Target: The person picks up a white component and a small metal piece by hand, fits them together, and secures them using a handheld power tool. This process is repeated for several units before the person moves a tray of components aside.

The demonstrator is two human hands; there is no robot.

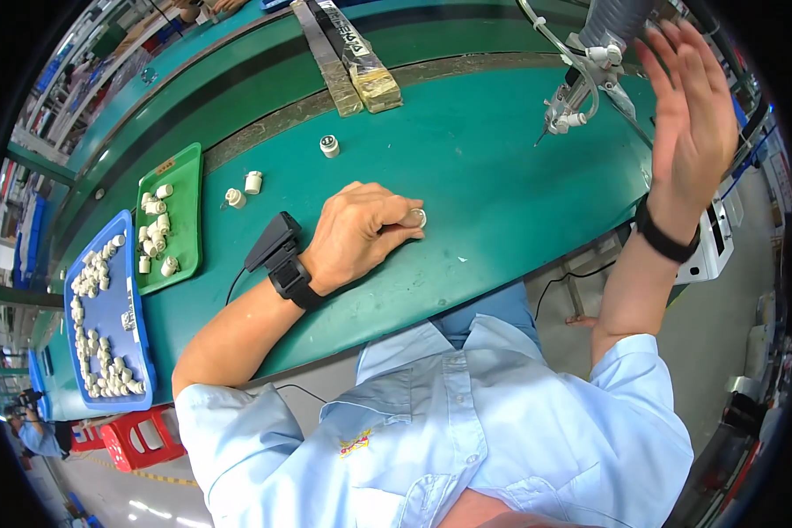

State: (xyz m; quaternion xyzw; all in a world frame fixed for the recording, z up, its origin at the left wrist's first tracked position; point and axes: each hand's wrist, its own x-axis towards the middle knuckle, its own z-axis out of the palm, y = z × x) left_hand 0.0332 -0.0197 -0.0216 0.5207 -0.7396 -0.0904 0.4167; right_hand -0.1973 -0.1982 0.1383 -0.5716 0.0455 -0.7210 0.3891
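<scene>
My left hand (358,231) rests low over the green tabletop, thumb and fingers pinched round a small white cylindrical part (420,217). The part's round end faces right, and the fingers cover the rest of it. At the upper right my right hand (697,119) is raised with its fingers stretched out and nothing in them. Beside it, a metal tool with a thin tip and white hoses (575,99) hangs over the table; I see no clear contact between them. Another white cylinder with a dark-marked top (329,146) stands beyond my left hand.
Two more white cylinders (253,182) (235,198) sit left of my left hand. Further left are a green tray (190,211) and a blue tray (110,327), both holding several white parts. Taped long bars (348,66) lie at the back. A red stool (136,443) stands below.
</scene>
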